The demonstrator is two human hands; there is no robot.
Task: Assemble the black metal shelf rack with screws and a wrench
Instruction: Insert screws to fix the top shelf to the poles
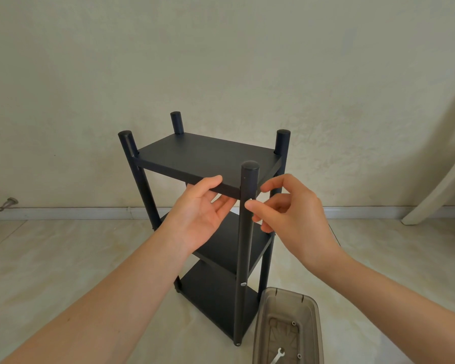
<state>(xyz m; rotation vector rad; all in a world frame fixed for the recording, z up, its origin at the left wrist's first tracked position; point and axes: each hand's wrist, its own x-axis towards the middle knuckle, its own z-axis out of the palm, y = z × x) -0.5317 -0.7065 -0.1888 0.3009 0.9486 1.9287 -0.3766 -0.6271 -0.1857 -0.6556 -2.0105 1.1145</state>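
Black shelf rack (pixel 208 292): upright on the floor (pixel 63 258) near its wall edge, three shelves fitted.
Left hand (pixel 200 214): grips front edge of top shelf (pixel 208 156), thumb above, fingers beneath.
Right hand (pixel 294 219): thumb and forefinger pinch silver screw (pixel 250 199) in front right post (pixel 247 245).
Tray (pixel 313 311) beside the rack's front right corner: holds wrench (pixel 278 356).

One rack (pixel 247 245), four posts (pixel 283 143), three shelves (pixel 208 156), one tray (pixel 263 324).

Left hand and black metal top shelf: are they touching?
Touching. In the head view the left hand lays its thumb on the front edge of the black metal top shelf, fingers beneath.
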